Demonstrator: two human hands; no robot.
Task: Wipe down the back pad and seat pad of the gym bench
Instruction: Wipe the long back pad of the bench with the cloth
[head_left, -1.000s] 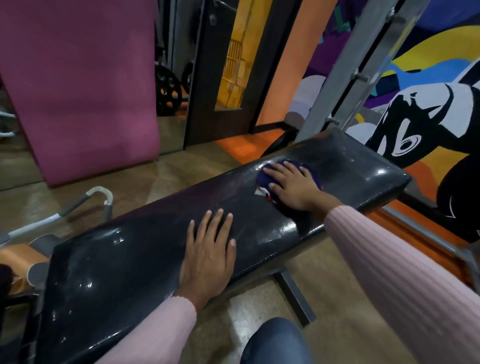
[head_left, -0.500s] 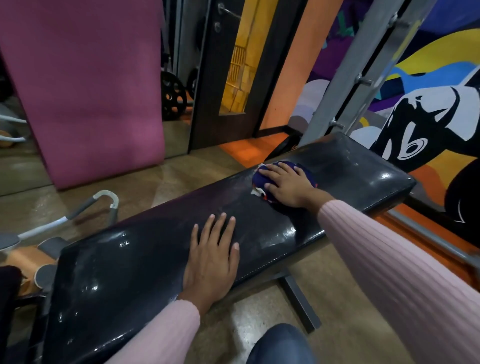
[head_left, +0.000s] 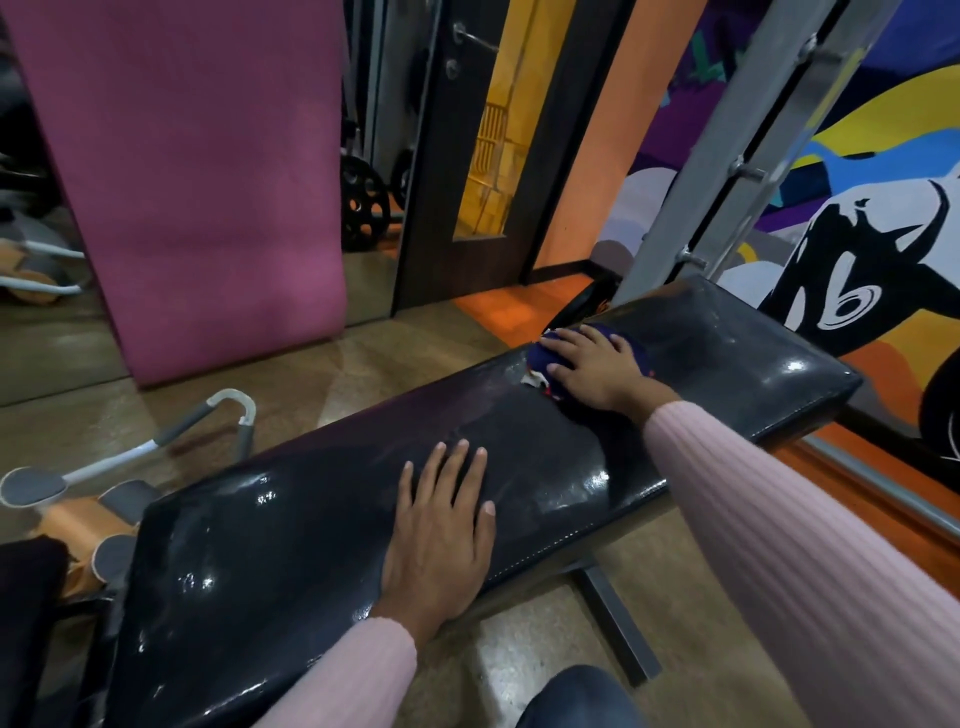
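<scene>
A long black shiny bench pad runs from lower left to upper right. My left hand lies flat on its middle with the fingers spread and straight. My right hand presses a dark blue cloth with white and red patches onto the pad near its far edge; the fingers lie flat over the cloth. Most of the cloth is hidden under the hand. Both arms wear pink ribbed sleeves.
A pink mat leans against a mirror wall at the back left. A grey and orange exercise frame lies on the floor to the left. Slanted grey steel uprights rise behind the bench's right end. A painted mural wall is at right.
My right hand has slid the cloth slightly toward the pad's far edge. The left hand stays flat in place. The camera has shifted a little.
</scene>
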